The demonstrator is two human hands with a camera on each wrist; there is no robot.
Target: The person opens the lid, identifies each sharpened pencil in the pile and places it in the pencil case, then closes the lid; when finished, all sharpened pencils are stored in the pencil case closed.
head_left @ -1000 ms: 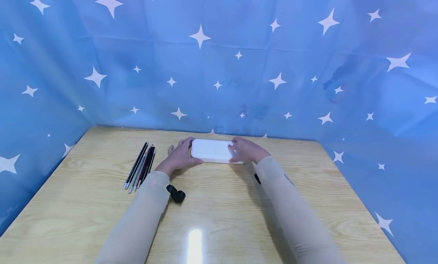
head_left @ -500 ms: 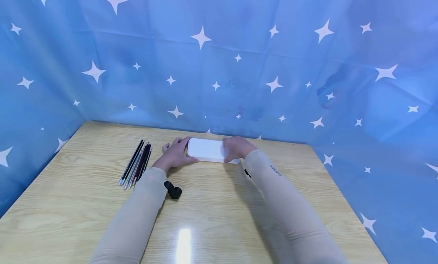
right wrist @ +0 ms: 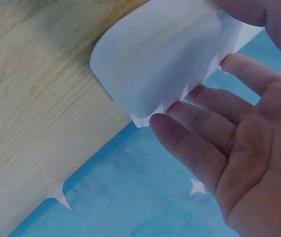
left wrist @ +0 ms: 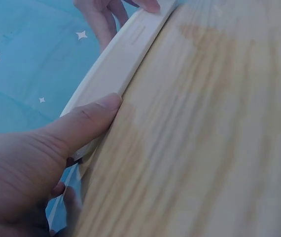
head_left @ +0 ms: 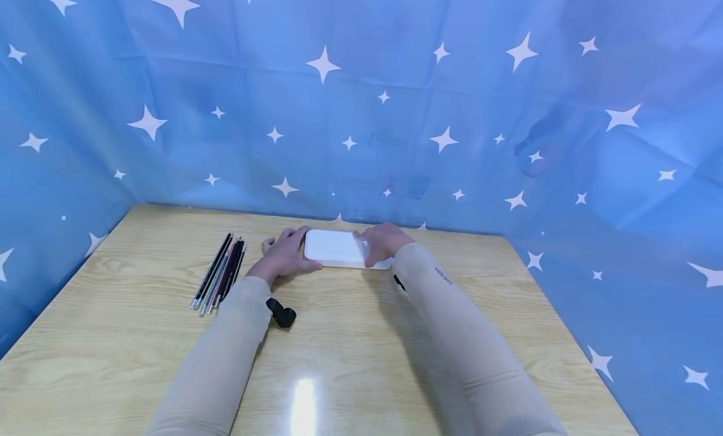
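Observation:
A white oblong box [head_left: 334,248] with rounded corners lies on the table near its back edge. My left hand [head_left: 284,254] grips the left end, its thumb along the front side; in the left wrist view the thumb [left wrist: 88,121] presses that side wall, while most fingers are hidden. Across the right part, my right hand [head_left: 384,240] pinches the box, thumb in front and fingers behind. The right wrist view shows those fingertips [right wrist: 165,123] at the far side of the box [right wrist: 155,64], where a seam runs along its wall.
Left of my left hand lies a bundle of several dark pencils [head_left: 220,273], some with light ends. The wooden table [head_left: 339,335] meets a blue star-patterned curtain [head_left: 361,160] behind and at both sides. Black wrist straps show at my cuffs.
My right hand has shifted a little left along the box, showing more of its right end. My left hand keeps its grip. The head view has turned slightly.

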